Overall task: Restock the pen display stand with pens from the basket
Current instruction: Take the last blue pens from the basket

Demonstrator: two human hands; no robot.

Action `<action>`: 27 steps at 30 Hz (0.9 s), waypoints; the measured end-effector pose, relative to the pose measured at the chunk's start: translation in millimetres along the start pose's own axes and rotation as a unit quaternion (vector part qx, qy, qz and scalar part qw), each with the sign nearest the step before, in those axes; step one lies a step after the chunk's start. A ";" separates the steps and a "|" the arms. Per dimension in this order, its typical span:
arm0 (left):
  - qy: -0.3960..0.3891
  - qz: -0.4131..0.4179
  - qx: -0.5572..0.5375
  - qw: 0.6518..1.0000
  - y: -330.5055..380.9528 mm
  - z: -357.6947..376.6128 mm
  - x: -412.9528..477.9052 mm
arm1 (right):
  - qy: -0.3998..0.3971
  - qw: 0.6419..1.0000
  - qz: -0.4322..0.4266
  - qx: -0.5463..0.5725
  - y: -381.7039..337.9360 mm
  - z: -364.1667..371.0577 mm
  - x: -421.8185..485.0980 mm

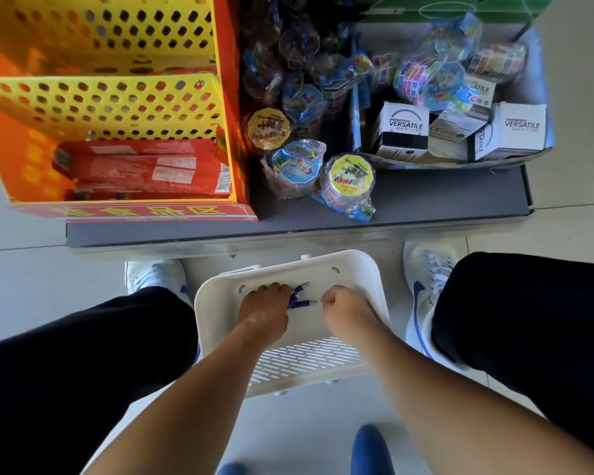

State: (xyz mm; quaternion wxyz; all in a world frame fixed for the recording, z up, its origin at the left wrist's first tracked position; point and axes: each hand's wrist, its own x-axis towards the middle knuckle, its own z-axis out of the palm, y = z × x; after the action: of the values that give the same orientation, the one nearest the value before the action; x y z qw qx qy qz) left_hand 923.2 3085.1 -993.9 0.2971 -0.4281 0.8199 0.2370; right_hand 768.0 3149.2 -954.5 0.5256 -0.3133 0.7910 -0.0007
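A white plastic basket (364, 269) stands on the floor between my feet. Both hands are down inside it. My left hand (266, 305) grips a small bunch of blue pens (297, 296), whose tips stick out to the right of my fingers. My right hand (343, 310) is curled into a fist just right of those tips; what it holds, if anything, is hidden. The pen display stand (100, 104), yellow perforated tiers in an orange-red frame, sits on the grey shelf at upper left.
Red packets (141, 169) lie in the stand's bottom. The grey shelf (426, 197) also carries bagged round toys (347, 183) and a box of puzzle-cube cartons (402, 132). My knees and white shoes flank the basket. Blue stool parts show at the bottom.
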 end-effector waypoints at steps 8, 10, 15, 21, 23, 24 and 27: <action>-0.007 0.037 -0.020 0.999 -0.7 -8.1 1.9 | 0.029 0.996 0.023 0.083 -0.5 -6.2 8.4; 0.003 0.028 -0.080 0.996 -3.6 -21.5 4.8 | 0.034 0.994 0.030 0.103 1.0 -7.4 11.1; 0.052 0.072 -0.095 0.991 -8.4 -48.6 11.2 | 0.036 0.979 0.075 0.186 6.9 -12.0 20.4; 0.016 0.165 0.000 0.986 -0.4 -39.9 -0.6 | 0.039 0.952 0.141 0.271 5.5 -14.7 29.6; -0.048 0.168 0.047 0.984 -1.5 -34.4 -5.5 | 0.038 0.946 0.153 0.283 3.3 -17.5 28.9; -0.074 0.168 0.069 0.981 -2.7 -31.1 -8.2 | 0.040 0.943 0.160 0.289 1.8 -19.2 30.5; -0.115 0.158 0.083 0.977 -5.3 -24.0 -13.4 | 0.042 0.937 0.189 0.292 -5.0 -25.2 31.6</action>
State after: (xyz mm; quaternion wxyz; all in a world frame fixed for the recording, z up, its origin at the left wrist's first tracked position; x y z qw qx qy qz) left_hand 927.0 3074.5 -968.3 0.3823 -0.2373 0.8544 0.2597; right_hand 741.7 3121.3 -967.8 0.5510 0.0099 0.8217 -0.1454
